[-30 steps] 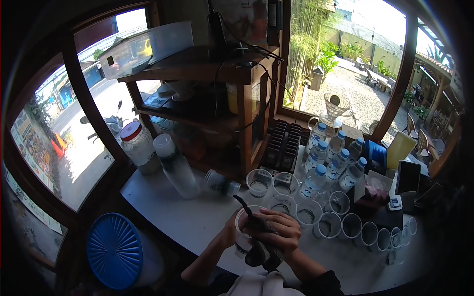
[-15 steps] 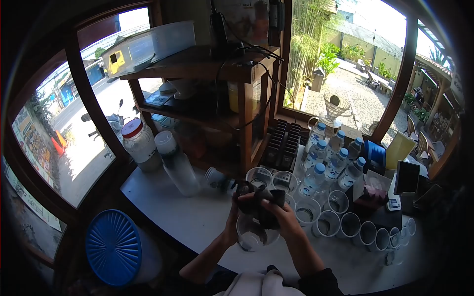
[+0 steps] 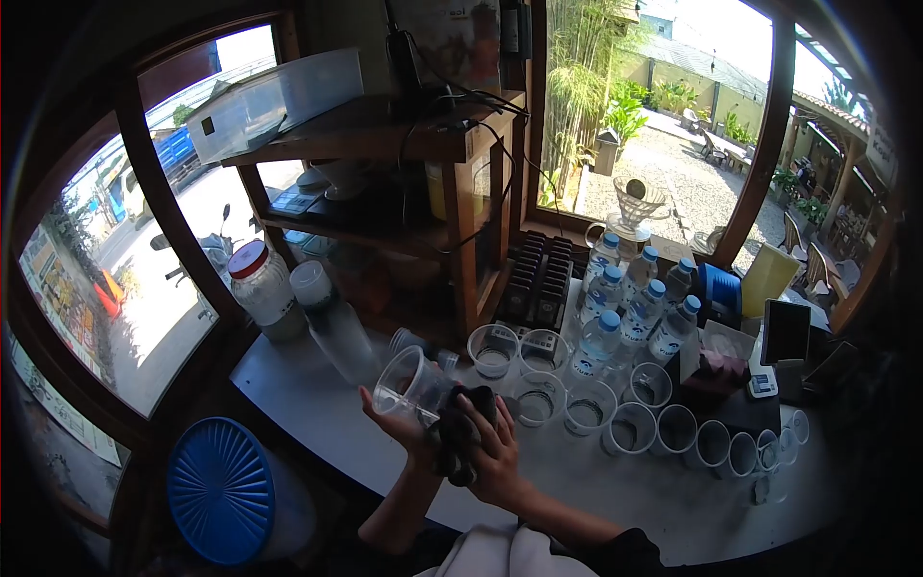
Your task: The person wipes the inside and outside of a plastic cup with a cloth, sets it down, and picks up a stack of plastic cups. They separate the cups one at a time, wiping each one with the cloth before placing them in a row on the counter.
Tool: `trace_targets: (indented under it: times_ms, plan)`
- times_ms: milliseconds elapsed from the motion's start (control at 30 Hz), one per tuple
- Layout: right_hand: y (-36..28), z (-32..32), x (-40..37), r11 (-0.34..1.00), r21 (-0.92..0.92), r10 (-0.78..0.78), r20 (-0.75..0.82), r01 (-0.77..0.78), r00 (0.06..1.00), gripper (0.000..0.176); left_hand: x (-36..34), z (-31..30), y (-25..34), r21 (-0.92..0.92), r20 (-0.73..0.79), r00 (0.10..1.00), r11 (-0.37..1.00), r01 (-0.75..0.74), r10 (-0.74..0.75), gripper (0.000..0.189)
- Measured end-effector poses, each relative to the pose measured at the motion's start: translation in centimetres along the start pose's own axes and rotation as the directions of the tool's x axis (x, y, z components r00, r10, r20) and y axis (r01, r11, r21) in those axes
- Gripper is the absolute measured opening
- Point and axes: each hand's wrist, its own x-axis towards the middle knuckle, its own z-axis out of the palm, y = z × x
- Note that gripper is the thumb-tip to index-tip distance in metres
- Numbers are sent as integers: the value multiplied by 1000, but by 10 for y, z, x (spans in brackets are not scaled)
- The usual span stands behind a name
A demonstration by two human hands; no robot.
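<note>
A clear plastic cup (image 3: 396, 383) is in my left hand (image 3: 402, 429), tilted with its mouth toward the upper left. The palm and fingers support it from below and the left. My right hand (image 3: 494, 452) grips a bunched dark cloth (image 3: 460, 435) against the near end of the cup. Part of the cup's base is hidden behind the cloth. Behind the held cup, another clear cup (image 3: 408, 338) lies on its side, partly covered. Just right of my hands stand open clear cups, the nearest being a cup (image 3: 536, 400) on the white counter (image 3: 317, 404).
Several clear cups (image 3: 630, 429) form a curved row to the right, with water bottles (image 3: 598, 341) behind them. A stack of cups (image 3: 332, 322) and a red-lidded jar (image 3: 261, 284) stand left. Wooden shelves (image 3: 385, 144) rise behind; a blue-lidded bin (image 3: 221, 490) is below left.
Both hands have shifted left. The cup, earlier below the cloth and mostly behind my hands, is now raised and tilted in my left hand. The cloth has moved lower left with my right hand.
</note>
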Motion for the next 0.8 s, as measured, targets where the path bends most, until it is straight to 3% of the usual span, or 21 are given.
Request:
trace_targets:
  times_ms: [33, 100, 133, 167, 200, 233, 267, 333, 433, 467, 567, 633, 733, 800]
  plan:
    - [7, 4, -16, 985, 127, 122, -6, -120, 993, 38, -4, 16, 8, -116, 8, 1000, 993, 7, -6, 83]
    - [14, 7, -32, 866, 373, 348, 32, -334, 937, 37, -2, 16, 13, -153, 193, 980, 988, -26, 56, 80]
    - [13, 4, -27, 574, 654, 595, 81, -493, 799, 38, -5, 24, 16, -179, 258, 963, 983, -30, 76, 79]
    - [12, 0, -19, 177, 835, 764, 217, -521, 608, 40, -12, 32, 16, -161, 385, 919, 987, -21, 83, 84]
    - [7, -9, -5, -243, 878, 819, 413, -411, 398, 42, -13, 32, 14, -57, 516, 851, 996, -73, 92, 88]
    - [4, -17, 9, -416, 846, 732, 530, -335, 428, 51, -14, 30, 11, 40, 636, 767, 990, -138, 81, 91]
    - [0, -22, 13, -420, 810, 716, 572, -409, 399, 51, -13, 28, 8, 124, 743, 667, 969, -214, 52, 95]
    - [-8, -28, 18, -424, 726, 685, 648, -542, 333, 50, -14, 17, 6, 192, 724, 689, 949, -250, 35, 103]
    - [-5, -30, 19, -176, 745, 724, 541, -644, 429, 39, -18, 16, 12, 259, 750, 660, 899, -353, 43, 104]
    - [-1, -33, 18, -92, 736, 712, 520, -671, 472, 37, -21, 14, 11, 270, 727, 686, 903, -333, 35, 104]
    - [-7, -45, 27, 11, 730, 753, 443, -683, 486, 29, -29, 14, 9, 254, 659, 751, 928, -271, 39, 104]
    - [-6, -51, 24, 28, 750, 815, 366, -661, 450, 28, -25, 3, 3, 193, 380, 917, 960, -203, 117, 104]
    - [-3, -65, 19, 90, 767, 847, 277, -635, 454, 23, 15, -76, -25, 465, 140, 949, 828, -314, 281, 94]
    - [5, -70, 14, 158, 751, 823, 258, -641, 505, 21, 20, -81, -34, 662, 209, 965, 704, -257, 156, 88]
